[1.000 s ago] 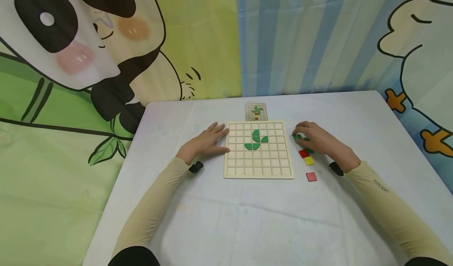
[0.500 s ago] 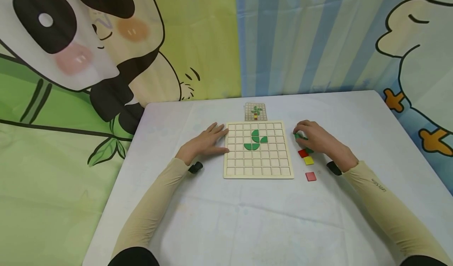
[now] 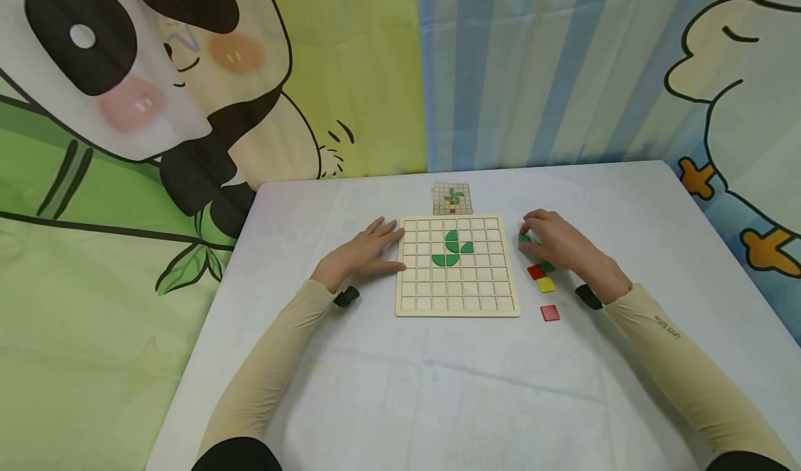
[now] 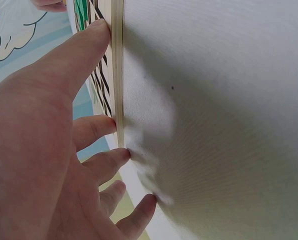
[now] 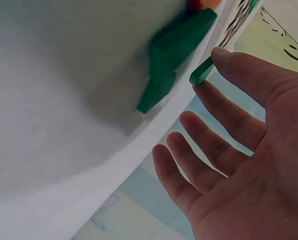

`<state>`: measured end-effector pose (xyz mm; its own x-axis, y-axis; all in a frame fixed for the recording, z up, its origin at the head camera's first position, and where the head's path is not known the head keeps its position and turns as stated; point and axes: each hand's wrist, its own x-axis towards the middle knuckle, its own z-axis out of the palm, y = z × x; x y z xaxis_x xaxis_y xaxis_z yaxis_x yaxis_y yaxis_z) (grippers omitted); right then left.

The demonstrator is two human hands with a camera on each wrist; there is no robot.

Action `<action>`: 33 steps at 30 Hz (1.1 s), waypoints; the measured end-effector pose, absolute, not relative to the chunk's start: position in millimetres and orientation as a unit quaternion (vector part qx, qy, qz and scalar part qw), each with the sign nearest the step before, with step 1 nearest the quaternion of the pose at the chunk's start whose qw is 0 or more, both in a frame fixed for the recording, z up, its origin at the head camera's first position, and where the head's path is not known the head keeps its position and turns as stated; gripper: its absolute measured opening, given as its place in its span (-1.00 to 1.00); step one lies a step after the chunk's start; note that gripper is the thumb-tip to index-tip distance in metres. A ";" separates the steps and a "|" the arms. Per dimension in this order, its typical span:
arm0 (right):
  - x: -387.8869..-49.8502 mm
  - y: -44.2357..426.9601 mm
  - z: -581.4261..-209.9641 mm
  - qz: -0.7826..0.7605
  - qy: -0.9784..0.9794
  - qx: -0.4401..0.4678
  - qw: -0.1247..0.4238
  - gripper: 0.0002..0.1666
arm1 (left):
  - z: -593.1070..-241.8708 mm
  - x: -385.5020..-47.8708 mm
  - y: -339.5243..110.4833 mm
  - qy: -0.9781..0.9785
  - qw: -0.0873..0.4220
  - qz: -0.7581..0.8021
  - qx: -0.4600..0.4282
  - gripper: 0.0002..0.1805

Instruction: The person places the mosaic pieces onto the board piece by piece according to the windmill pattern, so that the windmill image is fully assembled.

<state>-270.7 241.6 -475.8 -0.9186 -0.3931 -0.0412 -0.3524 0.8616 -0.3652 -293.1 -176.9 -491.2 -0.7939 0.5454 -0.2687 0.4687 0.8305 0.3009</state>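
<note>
A square wooden grid board (image 3: 413, 286) lies on the table, with several green quarter-circle tiles (image 3: 452, 259) set in its cells. My left hand (image 3: 363, 257) rests at the board's left edge, fingers spread; in the left wrist view its thumb (image 4: 91, 42) and index finger touch the rim. Right of the board, my right hand (image 3: 560, 240) pinches a green tile (image 5: 203, 71) between thumb and index finger, just off the table. Below that hand lie more green tiles (image 5: 181, 42), partly covered by it in the head view.
A small pattern card (image 3: 452, 198) lies behind the board, showing a green, red and yellow figure. A red tile (image 3: 536, 272), a yellow tile (image 3: 546, 284) and a lighter red tile (image 3: 550, 312) lie right of the board. Printed cloth hangs behind the table.
My right hand has shifted slightly up and away from the loose tiles, and a green tile now shows between its thumb and index finger. The left hand has stayed at the board.
</note>
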 end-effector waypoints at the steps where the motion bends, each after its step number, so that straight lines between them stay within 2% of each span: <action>1: -270.5 240.5 -474.8 -0.183 0.962 -0.196 0.056 -0.68 | -491.3 -293.0 -177.0 0.941 0.175 0.110 0.269 0.01; 13: -271.0 210.7 -469.3 -0.206 0.946 -0.238 0.080 -0.68 | -493.1 -293.4 -177.3 0.941 0.173 0.108 0.271 0.01; 25: -274.6 175.6 -479.2 -0.171 0.940 -0.292 0.032 -0.66 | -492.6 -293.6 -177.9 0.940 0.169 0.115 0.274 0.01; 33: -273.2 167.9 -476.4 -0.163 0.941 -0.294 0.024 -0.65 | -492.1 -293.8 -178.1 0.938 0.170 0.119 0.278 0.03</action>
